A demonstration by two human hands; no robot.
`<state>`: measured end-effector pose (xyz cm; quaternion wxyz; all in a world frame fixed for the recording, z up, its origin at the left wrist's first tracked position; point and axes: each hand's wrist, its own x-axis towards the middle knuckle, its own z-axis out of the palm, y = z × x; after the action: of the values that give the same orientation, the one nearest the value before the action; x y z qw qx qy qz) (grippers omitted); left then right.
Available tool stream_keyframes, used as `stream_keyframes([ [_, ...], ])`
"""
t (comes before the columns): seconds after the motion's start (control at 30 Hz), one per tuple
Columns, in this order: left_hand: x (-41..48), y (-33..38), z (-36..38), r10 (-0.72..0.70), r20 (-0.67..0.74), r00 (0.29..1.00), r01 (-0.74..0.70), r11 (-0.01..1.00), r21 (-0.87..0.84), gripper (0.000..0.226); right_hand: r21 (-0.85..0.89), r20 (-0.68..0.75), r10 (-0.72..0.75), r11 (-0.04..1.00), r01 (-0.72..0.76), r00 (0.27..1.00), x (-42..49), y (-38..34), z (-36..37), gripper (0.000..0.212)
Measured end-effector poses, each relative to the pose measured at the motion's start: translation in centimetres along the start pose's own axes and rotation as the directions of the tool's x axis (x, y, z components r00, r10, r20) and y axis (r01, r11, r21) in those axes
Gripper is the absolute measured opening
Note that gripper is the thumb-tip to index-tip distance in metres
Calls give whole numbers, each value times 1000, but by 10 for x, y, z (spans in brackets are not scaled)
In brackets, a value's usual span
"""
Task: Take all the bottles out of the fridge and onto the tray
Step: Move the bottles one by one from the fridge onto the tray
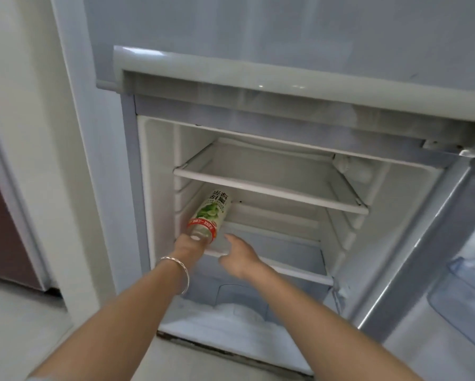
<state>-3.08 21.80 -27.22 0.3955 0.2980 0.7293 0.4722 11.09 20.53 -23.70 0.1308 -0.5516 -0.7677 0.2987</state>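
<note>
A head-worn camera looks down into the open lower compartment of a pale grey fridge (115, 188), its door (436, 257) swung wide to the right. Two bare forearms reach in from the bottom of the view.

Inside the fridge, a white-edged clear upper shelf (269, 185) sits bare. Just below it, at the fridge's left inner wall, a clear plastic bottle with a green-and-white label and a red band (210, 215) is tilted, its base pointing back and up under the upper shelf and its neck end pointing toward the viewer. The left hand (188, 247), with a thin silver bangle (180, 270) round its wrist, has its grip closed around the bottle's neck end; the fingers themselves are hidden behind the hand. The bottle lies above the front edge of the lower shelf (285, 266); whether it touches that shelf cannot be told.

The right hand (240, 258) is just to the right of the bottle, over the front of the lower shelf, its grip loosely open and holding nothing, with one finger stretched toward the bottle without touching it.

At the bottom of the fridge lies a patch of white frost (230, 317).
</note>
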Motion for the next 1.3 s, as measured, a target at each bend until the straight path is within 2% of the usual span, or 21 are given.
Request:
stream_keyframes([
  [0.1, -2, -6, 2, 9, 25, 1000, -10, 998, 60, 59, 20, -19, 35, 999, -35, 999, -4, 9, 0, 71],
  [0.17, -20, 2, 1, 17, 52, 999, -19, 999, 33, 63, 33, -29, 46, 998, -45, 999, -11, 11, -2, 73],
  [0.27, -44, 20, -3, 23, -1, 1000, -23, 1000, 16, 67, 56, -37, 45, 998, -43, 998, -24, 8, -9, 75],
  [0.37, -66, 42, -14, 58, -14, 998, -58, 998, 35, 49, 22, -42, 26, 999, -25, 999, -37, -1, -22, 78],
  [0.47, -86, 63, -32, 70, 27, 997, -71, 996, 47, 47, -42, -42, 6, 999, -8, 999, -52, -15, -36, 84],
  [0.53, -109, 80, -47, 96, 18, 995, -97, 987, 125, 47, -102, -34, 4, 995, -7, 999, -65, -25, -47, 90],
  [0.6, -131, 96, -63, 165, 20, 986, -165, 947, 275, 48, -134, -15, 7, 991, -9, 1000, -79, -34, -60, 98],
  [0.73, -180, 141, -86, 395, 43, 918, -363, 787, 499, 45, -111, 93, 1, 994, 9, 996, -107, -52, -80, 111],
  [0.8, -205, 161, -87, 494, 52, 868, -435, 707, 558, 42, -19, 128, -43, 999, 46, 991, -120, -58, -90, 103],
  [0.9, -240, 182, -79, 591, 90, 801, -523, 619, 586, 43, 139, 260, -119, 987, 85, 958, -156, -68, -110, 75],
  [1.0, -269, 207, -75, 659, 130, 741, -613, 585, 531, 48, 239, 209, -138, 967, 86, 968, -193, -75, -136, 62],
  [1.1, -296, 240, -73, 718, 241, 653, -739, 535, 409, 61, 257, 118, -140, 961, 106, 983, -227, -86, -176, 56],
  [1.17, -316, 263, -71, 775, 282, 566, -825, 528, 202, 72, 246, 51, -149, 960, 132, 987, -249, -93, -208, 53],
  [1.2, -325, 274, -70, 809, 268, 523, -848, 526, 66, 69, 243, 14, -156, 959, 148, 988, -261, -96, -223, 51],
  [1.27, -343, 296, -64, 875, 168, 454, -852, 481, -206, 46, 246, -81, -161, 953, 176, 984, -287, -97, -259, 45],
  [1.3, -349, 304, -61, 891, 106, 442, -840, 452, -299, 37, 255, -126, -160, 949, 188, 979, -297, -98, -277, 43],
])
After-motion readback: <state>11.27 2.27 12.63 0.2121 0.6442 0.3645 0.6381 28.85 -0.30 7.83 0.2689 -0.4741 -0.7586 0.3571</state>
